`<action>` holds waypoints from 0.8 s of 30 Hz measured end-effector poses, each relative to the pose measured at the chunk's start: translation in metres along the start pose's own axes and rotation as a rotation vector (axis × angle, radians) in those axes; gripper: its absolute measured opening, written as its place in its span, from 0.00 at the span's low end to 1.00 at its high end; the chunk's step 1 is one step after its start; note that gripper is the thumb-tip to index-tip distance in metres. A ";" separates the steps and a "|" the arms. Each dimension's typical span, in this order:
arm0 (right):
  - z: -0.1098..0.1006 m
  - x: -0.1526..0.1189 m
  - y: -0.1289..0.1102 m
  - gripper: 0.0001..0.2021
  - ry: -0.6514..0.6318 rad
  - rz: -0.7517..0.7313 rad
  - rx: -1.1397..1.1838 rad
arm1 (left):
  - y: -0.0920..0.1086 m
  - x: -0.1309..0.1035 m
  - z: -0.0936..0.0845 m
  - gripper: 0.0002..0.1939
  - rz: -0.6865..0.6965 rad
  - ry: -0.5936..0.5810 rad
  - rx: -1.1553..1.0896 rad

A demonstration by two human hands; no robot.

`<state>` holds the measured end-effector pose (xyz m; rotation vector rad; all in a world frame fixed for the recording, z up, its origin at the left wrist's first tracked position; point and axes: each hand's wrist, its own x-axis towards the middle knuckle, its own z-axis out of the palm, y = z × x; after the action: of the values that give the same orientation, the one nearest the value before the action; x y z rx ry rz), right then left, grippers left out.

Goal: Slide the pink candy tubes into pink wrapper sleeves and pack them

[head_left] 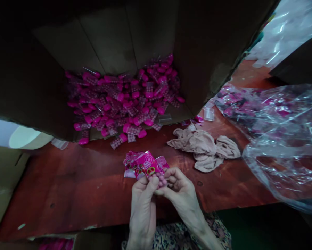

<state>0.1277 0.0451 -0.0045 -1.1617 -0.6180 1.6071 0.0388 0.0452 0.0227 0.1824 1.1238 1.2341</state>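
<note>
Close together over the table's front part, my left hand and my right hand are both closed on a small clear container of pink balls. My left thumb presses on its near side, while my right thumb and fingers pinch its right end. A pink printed label shows just beyond the fingertips; whether it is attached to the container I cannot tell. Behind it lie several more pink printed labels on the red-brown table. My fingers hide part of the container.
A large cardboard box lies open towards me, holding many pink-capped containers, some spilling at its edge. A crumpled cloth and a big clear plastic bag are at right. A white bowl stands at left.
</note>
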 end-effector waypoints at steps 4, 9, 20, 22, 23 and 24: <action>-0.003 0.001 -0.003 0.18 0.001 -0.025 -0.020 | -0.004 -0.005 0.001 0.08 -0.051 0.012 -0.039; -0.011 0.003 -0.001 0.19 -0.026 -0.022 -0.074 | -0.004 -0.009 -0.008 0.08 -0.096 -0.035 -0.035; -0.013 -0.003 -0.019 0.11 -0.279 -0.291 -0.663 | 0.000 -0.016 -0.087 0.14 0.040 0.061 0.029; -0.026 0.007 -0.031 0.11 -0.059 -0.500 -0.815 | 0.019 -0.027 -0.140 0.15 0.246 0.251 0.062; -0.036 0.015 -0.037 0.13 0.106 -0.621 -0.915 | 0.030 -0.034 -0.166 0.14 0.339 0.361 0.084; -0.046 0.024 -0.042 0.15 0.249 -0.732 -1.036 | 0.039 -0.042 -0.188 0.15 0.404 0.477 0.105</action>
<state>0.1872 0.0755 0.0028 -1.5459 -1.5771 0.4479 -0.1239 -0.0561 -0.0198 0.2068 1.6206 1.6295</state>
